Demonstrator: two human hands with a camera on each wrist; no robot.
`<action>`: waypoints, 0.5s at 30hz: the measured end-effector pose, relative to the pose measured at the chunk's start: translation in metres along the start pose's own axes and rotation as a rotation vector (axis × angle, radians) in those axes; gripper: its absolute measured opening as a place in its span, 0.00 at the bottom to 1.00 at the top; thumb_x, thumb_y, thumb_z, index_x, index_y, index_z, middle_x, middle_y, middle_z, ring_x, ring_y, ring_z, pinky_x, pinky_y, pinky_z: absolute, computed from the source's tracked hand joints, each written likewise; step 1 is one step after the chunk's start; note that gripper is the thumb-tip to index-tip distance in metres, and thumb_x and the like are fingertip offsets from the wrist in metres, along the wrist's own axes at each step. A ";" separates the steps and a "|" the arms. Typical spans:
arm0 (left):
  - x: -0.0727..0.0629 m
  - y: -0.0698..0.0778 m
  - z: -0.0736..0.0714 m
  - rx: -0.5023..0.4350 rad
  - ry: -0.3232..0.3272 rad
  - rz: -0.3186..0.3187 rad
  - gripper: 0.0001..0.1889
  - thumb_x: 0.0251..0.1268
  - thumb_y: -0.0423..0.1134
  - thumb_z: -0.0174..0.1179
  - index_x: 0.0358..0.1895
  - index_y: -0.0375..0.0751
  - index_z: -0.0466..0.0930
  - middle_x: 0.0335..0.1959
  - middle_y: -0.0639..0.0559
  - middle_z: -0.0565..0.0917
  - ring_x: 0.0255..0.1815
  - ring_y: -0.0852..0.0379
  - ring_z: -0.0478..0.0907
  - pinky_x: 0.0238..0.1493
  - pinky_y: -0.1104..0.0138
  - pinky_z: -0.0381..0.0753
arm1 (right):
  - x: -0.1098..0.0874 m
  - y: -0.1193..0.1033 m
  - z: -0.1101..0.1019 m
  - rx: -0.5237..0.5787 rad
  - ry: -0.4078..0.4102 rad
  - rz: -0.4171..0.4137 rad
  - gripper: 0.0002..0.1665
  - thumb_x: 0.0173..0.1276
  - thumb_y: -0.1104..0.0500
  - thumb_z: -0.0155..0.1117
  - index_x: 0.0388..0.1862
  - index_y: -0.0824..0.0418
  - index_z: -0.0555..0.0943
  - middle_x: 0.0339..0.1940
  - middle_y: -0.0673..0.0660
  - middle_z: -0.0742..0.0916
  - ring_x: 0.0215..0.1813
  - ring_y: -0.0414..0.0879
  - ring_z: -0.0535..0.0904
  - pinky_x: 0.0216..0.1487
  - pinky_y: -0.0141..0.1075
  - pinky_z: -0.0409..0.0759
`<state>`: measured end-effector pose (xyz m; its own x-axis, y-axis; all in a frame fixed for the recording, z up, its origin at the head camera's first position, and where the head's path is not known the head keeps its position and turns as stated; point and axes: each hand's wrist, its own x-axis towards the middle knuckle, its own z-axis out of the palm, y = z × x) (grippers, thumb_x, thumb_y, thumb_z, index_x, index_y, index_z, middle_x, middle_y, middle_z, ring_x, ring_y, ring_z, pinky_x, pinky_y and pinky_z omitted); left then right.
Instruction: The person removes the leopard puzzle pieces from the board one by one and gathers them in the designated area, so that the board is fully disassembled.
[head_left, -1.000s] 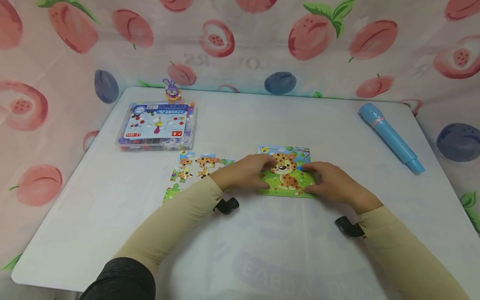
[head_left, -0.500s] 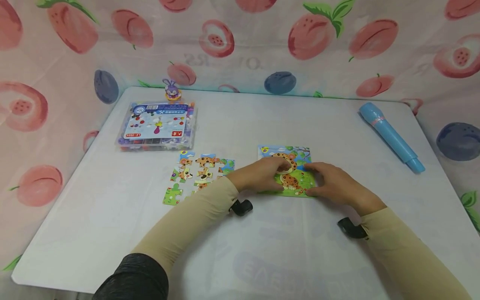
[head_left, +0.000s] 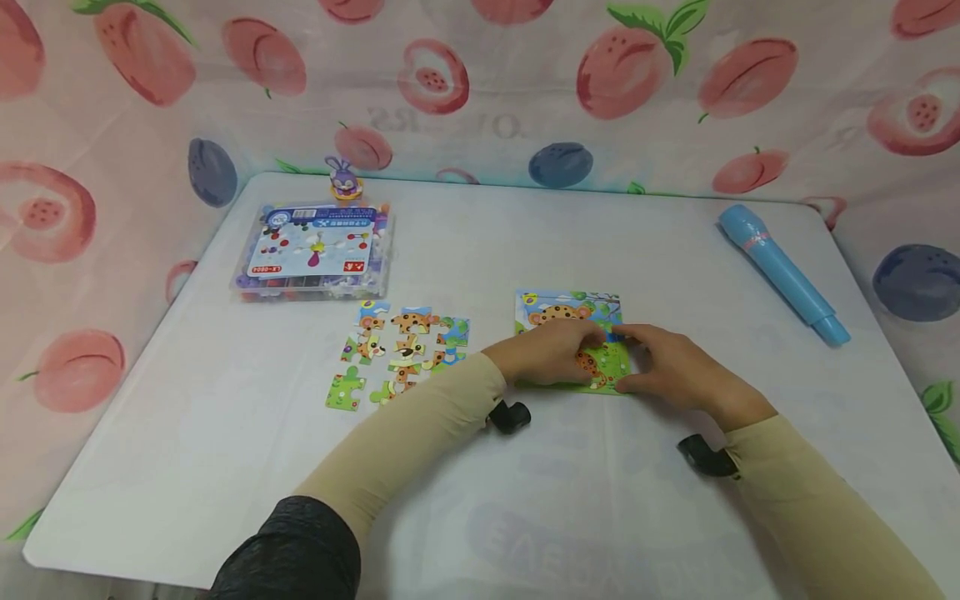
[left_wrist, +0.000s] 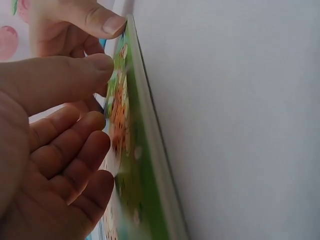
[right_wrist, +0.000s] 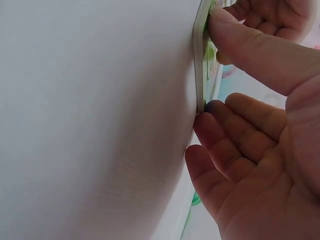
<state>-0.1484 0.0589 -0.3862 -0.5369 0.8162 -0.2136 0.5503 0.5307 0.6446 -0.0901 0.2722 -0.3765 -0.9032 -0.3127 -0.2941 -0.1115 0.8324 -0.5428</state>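
Observation:
A square puzzle board [head_left: 550, 309] with a leopard cub picture lies flat on the white table. My left hand [head_left: 558, 352] is over its lower middle and covers much of the cub. In the left wrist view, the thumb and loosely bent fingers are spread apart close to the picture, pinching nothing; contact is unclear. At the board's right edge is my right hand [head_left: 678, 371]. Its thumb [right_wrist: 250, 45] rests on the near corner, and fingertips touch the edge farther back. Left of the board lie several loose puzzle pieces [head_left: 345, 390] with parts of a similar picture.
A clear plastic case [head_left: 315, 250] of colourful parts stands at the back left, with a small purple rabbit figure [head_left: 344, 179] behind it. A blue microphone-shaped object [head_left: 783, 275] lies at the right. Fruit-printed cloth [head_left: 495, 75] hangs behind the table.
My left hand has moved right across the board, uncovering its upper left part and more loose pieces. The right hand stays at the right edge, and the board has hardly moved.

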 end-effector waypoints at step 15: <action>0.009 0.001 0.006 0.013 0.031 0.011 0.31 0.65 0.39 0.68 0.69 0.36 0.69 0.65 0.48 0.77 0.65 0.58 0.71 0.64 0.76 0.64 | -0.001 0.004 0.000 0.015 -0.001 -0.001 0.48 0.61 0.54 0.76 0.75 0.68 0.64 0.70 0.69 0.72 0.70 0.64 0.67 0.68 0.60 0.64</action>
<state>-0.1487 0.0680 -0.3921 -0.5502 0.8146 -0.1838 0.5645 0.5250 0.6369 -0.0901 0.2756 -0.3783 -0.9027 -0.3140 -0.2942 -0.1060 0.8250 -0.5551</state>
